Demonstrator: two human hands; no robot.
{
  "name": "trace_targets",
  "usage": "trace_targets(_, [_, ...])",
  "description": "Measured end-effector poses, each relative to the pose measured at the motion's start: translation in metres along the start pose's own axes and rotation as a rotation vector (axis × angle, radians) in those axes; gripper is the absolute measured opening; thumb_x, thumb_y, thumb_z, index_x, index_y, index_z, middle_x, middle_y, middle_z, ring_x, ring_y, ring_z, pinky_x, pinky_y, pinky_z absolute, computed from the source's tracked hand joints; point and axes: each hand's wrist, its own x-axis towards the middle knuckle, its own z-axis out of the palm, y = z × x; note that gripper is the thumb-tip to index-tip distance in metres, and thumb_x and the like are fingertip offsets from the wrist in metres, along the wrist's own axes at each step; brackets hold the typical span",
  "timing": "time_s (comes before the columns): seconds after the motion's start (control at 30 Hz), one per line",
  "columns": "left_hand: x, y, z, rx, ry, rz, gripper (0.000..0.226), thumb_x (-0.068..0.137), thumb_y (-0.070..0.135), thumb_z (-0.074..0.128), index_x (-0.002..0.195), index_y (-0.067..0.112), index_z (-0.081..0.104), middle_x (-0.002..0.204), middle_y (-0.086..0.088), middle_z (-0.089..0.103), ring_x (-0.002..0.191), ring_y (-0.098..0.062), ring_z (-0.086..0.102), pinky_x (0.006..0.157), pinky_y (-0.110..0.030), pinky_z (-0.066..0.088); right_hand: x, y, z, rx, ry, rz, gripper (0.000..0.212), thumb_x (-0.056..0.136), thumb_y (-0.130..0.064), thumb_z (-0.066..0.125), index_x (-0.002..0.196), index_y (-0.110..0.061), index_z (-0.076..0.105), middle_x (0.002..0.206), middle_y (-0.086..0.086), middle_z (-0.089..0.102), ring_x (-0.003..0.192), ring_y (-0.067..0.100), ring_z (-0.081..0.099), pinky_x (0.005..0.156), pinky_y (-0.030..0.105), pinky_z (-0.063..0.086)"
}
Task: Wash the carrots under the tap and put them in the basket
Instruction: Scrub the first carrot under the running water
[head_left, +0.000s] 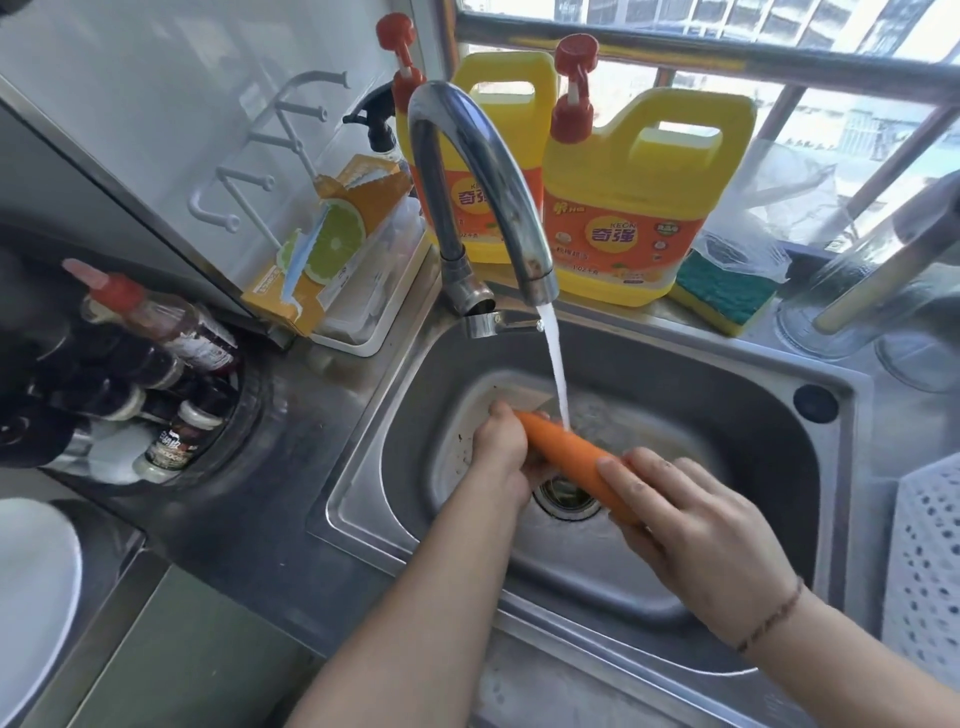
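Orange carrot (574, 457), gripped at each end by left hand (501, 452) and right hand (691, 525), wants turning beneath the tap (483, 192) stream.

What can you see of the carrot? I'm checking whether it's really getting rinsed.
One carrot, plain orange and smooth, no greens showing. It lies tilted over the sink, above the drain. The left hand grips its far, upper end; the right hand holds the near end, fingers laid along it. The water stream from the tap strikes it close to the left hand. It looks whole; both ends are hidden by the hands.
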Motion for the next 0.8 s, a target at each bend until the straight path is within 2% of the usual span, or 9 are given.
trace_targets(0.07, [0.000,-0.001,-0.004,0.129,0.012,0.052,0.043,0.108,0.036,0.031,0.099,0.005,0.059,0.080,-0.016,0.066,0.063,-0.024,0.063,0.045,-0.032,0.055,-0.001,0.006,-0.009,-0.036,0.022,-0.032,0.030,0.087,-0.007,0.065,0.116,-0.011,0.071,0.113,0.012,0.068,0.074,0.032,0.061,0.067,0.040,0.057])
trace_targets(0.13, [-0.001,-0.001,-0.011,0.252,-0.023,0.129,0.038,0.109,0.034,0.033,0.106,0.004,0.057,0.084,-0.018,0.068,0.058,-0.021,0.064,0.042,-0.027,0.052,-0.003,0.012,-0.017,-0.029,0.041,-0.018,0.029,0.087,-0.006,0.064,0.113,-0.011,0.074,0.114,0.011,0.068,0.079,0.033,0.061,0.075,0.039,0.053])
trace_targets(0.3, [0.000,0.002,-0.033,0.470,-0.217,0.302,0.044,0.109,0.028,0.033,0.083,0.007,0.060,0.054,-0.006,0.063,0.044,-0.015,0.059,0.044,-0.021,0.046,-0.011,0.023,-0.028,0.140,0.044,0.109,0.029,0.090,-0.023,0.060,0.112,-0.011,0.074,0.115,0.008,0.068,0.081,0.031,0.062,0.080,0.036,0.050])
trace_targets(0.4, [0.006,0.001,-0.037,0.536,-0.177,0.356,0.048,0.109,0.022,0.030,0.074,0.007,0.059,0.049,-0.003,0.060,0.042,-0.015,0.055,0.045,-0.021,0.043,-0.013,0.026,-0.033,0.226,0.038,0.182,0.030,0.083,-0.024,0.069,0.110,-0.012,0.075,0.113,0.005,0.068,0.081,0.028,0.062,0.082,0.032,0.050])
trace_targets(0.53, [0.015,0.002,-0.048,0.581,-0.154,0.381,0.042,0.109,0.019,0.031,0.082,0.006,0.062,0.051,-0.002,0.057,0.043,-0.012,0.053,0.050,-0.024,0.042,-0.010,0.028,-0.047,0.364,0.004,0.326,0.043,0.066,-0.028,0.080,0.108,-0.021,0.073,0.108,-0.005,0.069,0.086,0.012,0.063,0.088,0.011,0.044])
trace_targets(0.6, [0.017,-0.001,-0.053,0.730,-0.223,0.393,0.027,0.106,0.008,0.036,0.105,0.012,0.063,0.062,-0.002,0.064,0.053,-0.011,0.061,0.057,-0.024,0.046,-0.003,0.028,-0.056,0.466,-0.021,0.440,0.044,0.064,-0.035,0.084,0.106,-0.031,0.070,0.096,-0.014,0.070,0.080,-0.001,0.062,0.078,0.000,0.040])
trace_targets(0.7, [0.018,-0.004,-0.057,1.009,-0.312,0.489,0.046,0.097,-0.004,0.047,0.134,0.022,0.054,0.094,-0.002,0.071,0.091,-0.019,0.068,0.084,-0.031,0.052,0.012,0.027,-0.059,0.578,-0.047,0.607,0.045,0.059,-0.050,0.090,0.098,-0.040,0.069,0.085,-0.017,0.069,0.077,0.003,0.063,0.070,0.003,0.043])
trace_targets(0.73, [0.016,-0.004,-0.058,1.113,-0.328,0.538,0.053,0.095,-0.001,0.052,0.143,0.024,0.049,0.112,-0.004,0.068,0.109,-0.021,0.064,0.097,-0.034,0.050,0.017,0.028,-0.056,0.590,-0.048,0.644,0.045,0.059,-0.049,0.090,0.098,-0.041,0.069,0.086,-0.015,0.069,0.080,0.006,0.064,0.071,0.005,0.044])
trace_targets(0.8, [0.011,-0.003,-0.058,1.354,-0.348,0.695,0.070,0.091,0.011,0.062,0.153,0.027,0.033,0.147,0.000,0.046,0.137,-0.017,0.041,0.116,-0.035,0.034,0.026,0.027,-0.050,0.597,-0.043,0.698,0.040,0.061,-0.044,0.091,0.095,-0.039,0.070,0.086,-0.013,0.069,0.081,0.010,0.065,0.072,0.011,0.047])
